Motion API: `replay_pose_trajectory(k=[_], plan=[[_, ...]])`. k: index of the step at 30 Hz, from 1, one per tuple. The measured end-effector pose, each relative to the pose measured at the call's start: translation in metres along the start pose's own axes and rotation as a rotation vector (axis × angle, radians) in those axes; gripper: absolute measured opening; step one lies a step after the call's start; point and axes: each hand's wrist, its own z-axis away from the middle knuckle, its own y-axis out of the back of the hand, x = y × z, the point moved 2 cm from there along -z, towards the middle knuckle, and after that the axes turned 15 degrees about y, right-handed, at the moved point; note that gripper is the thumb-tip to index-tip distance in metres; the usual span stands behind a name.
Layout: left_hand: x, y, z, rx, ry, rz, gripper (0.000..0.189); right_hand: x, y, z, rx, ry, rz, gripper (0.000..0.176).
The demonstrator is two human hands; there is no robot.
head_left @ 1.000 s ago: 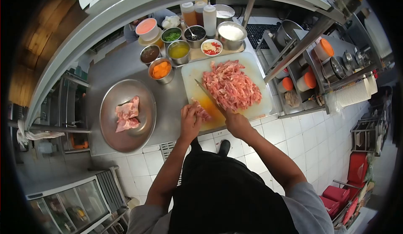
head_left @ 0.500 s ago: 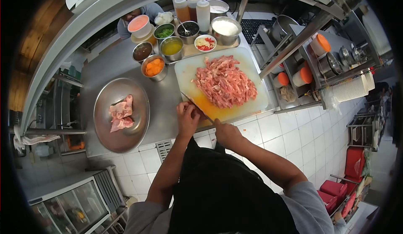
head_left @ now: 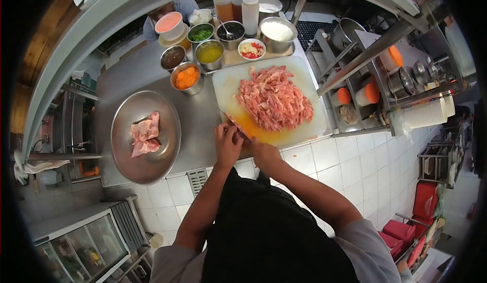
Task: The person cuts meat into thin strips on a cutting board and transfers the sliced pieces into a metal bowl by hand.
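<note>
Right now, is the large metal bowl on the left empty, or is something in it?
Not empty. The metal bowl holds pieces of raw meat lying near its middle; the rest of it is bare.

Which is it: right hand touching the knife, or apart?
Touching. The head view shows the right hand closed around the handle of the knife, its blade running out from the fist over the cutting board.

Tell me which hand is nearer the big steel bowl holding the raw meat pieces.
Left. The left hand sits at the cutting board's near-left corner, right of the steel bowl; the right hand, gripping the knife, is farther right, beyond it.
</note>
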Motion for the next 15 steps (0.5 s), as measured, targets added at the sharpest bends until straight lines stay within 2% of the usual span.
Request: replay_pose_trajectory(k=[4, 6, 8, 10, 12, 13, 15], plan=[[-0.003, -0.002, -0.003, -0.024, 0.049, -0.013, 0.028, 0.008, -0.002, 0.012, 0.072, 0.084, 0.001, 0.033], [-0.004, -0.002, 0.0, -0.028, 0.067, -0.01, 0.025, 0.008, 0.006, 0.051, -0.119, -0.083, -0.071, 0.035], [-0.003, -0.003, 0.0, -0.017, 0.057, 0.004, 0.024, 0.015, 0.005, 0.084, -0.161, -0.111, -0.071, 0.035], [-0.005, 0.0, 0.003, -0.025, 0.038, 0.012, 0.024, 0.014, 0.007, 0.083, -0.196, -0.151, -0.086, 0.034], [-0.004, 0.0, 0.001, -0.024, 0.031, -0.001, 0.024, 0.025, 0.014, 0.053, -0.104, -0.057, -0.128, 0.029], [-0.005, 0.002, 0.001, -0.027, 0.027, -0.006, 0.024, 0.042, 0.004, 0.034, 0.022, 0.035, -0.173, 0.027], [-0.005, 0.004, 0.0, -0.064, 0.072, 0.019, 0.026, 0.055, 0.012, 0.008, 0.068, 0.047, -0.156, 0.029]])
